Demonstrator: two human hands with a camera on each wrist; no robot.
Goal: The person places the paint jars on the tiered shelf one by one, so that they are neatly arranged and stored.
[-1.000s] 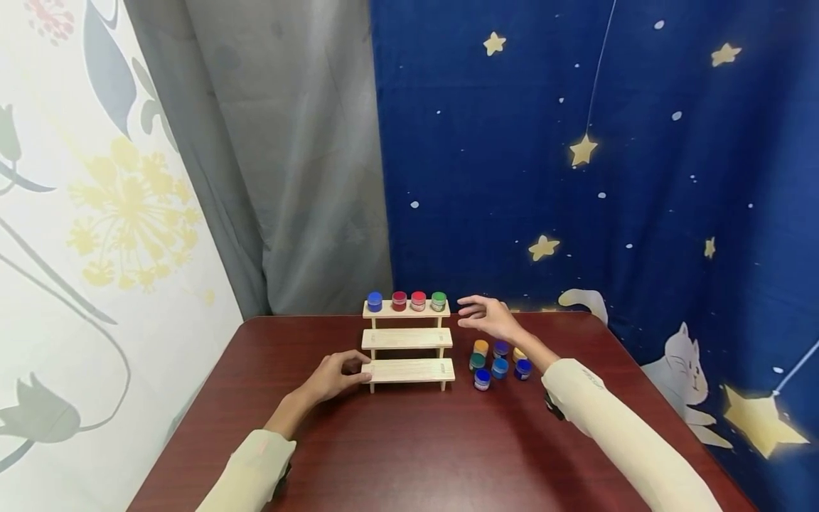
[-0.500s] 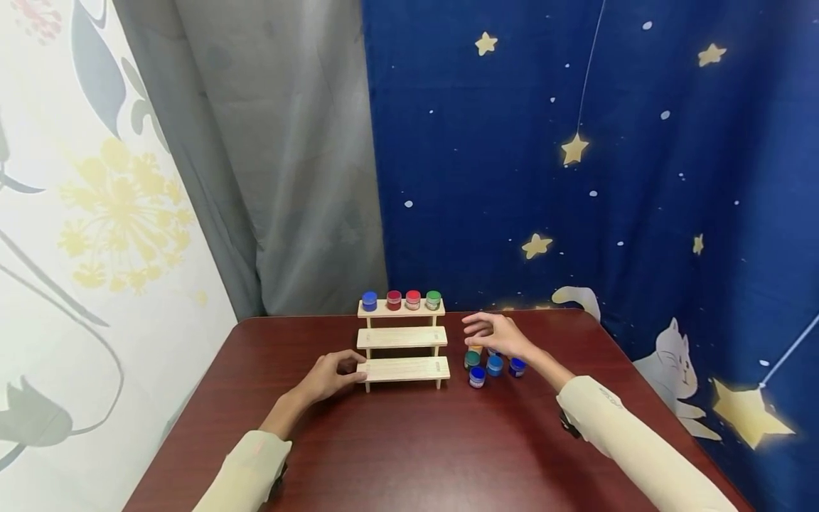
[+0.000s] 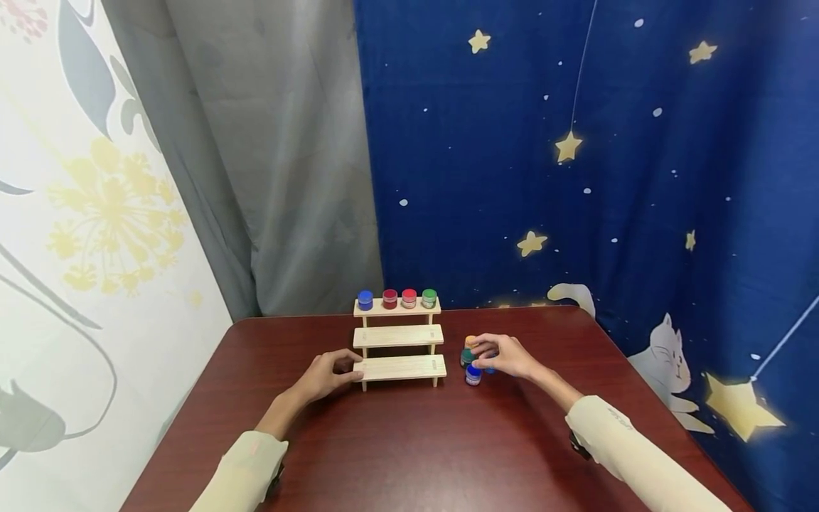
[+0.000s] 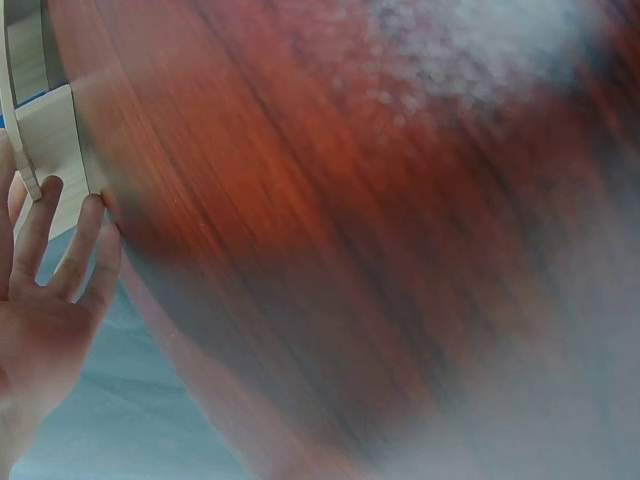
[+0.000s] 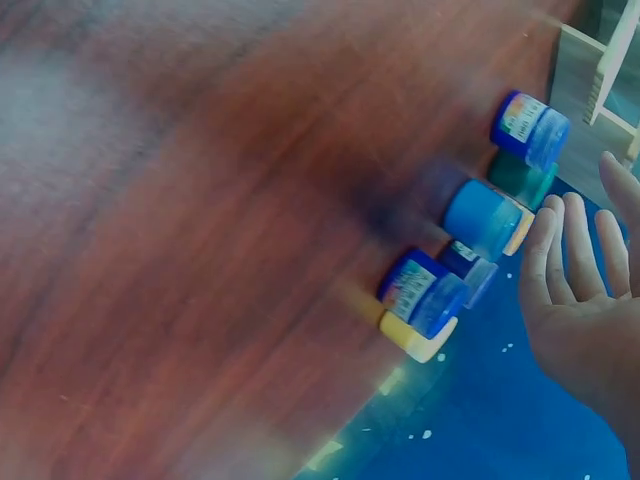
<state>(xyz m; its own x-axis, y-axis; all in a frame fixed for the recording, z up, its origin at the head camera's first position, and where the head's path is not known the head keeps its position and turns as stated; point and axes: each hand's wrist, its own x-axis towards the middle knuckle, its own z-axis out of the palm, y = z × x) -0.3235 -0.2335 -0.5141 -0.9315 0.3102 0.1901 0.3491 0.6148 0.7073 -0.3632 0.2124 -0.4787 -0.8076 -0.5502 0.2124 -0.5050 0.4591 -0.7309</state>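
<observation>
A three-step wooden display rack (image 3: pixel 399 336) stands on the table, with small paint jars in blue (image 3: pixel 365 301), dark red (image 3: pixel 389 299), red (image 3: pixel 409 299) and green (image 3: pixel 429 299) along its top step. My left hand (image 3: pixel 323 377) pinches the left end of the bottom step between thumb and fingers; its fingertips meet the wood in the left wrist view. My right hand (image 3: pixel 510 355) hovers over loose paint jars right of the rack, fingers apart and holding nothing. An orange jar (image 3: pixel 471 341), a teal jar (image 3: pixel 468 358) and a blue jar (image 3: pixel 473 375) show beside its fingers; others are hidden.
The right wrist view shows more of the loose cluster: a light blue jar (image 5: pixel 480 215), a dark blue jar (image 5: pixel 420 290) and a yellow jar (image 5: pixel 418 337). A reddish-brown table (image 3: pixel 397 448) carries everything. Grey and blue curtains (image 3: pixel 461 178) hang behind its far edge.
My right hand has come down from beside the top step to the loose jars, covering several of them. The left hand stays at the rack. The head view has shifted slightly.
</observation>
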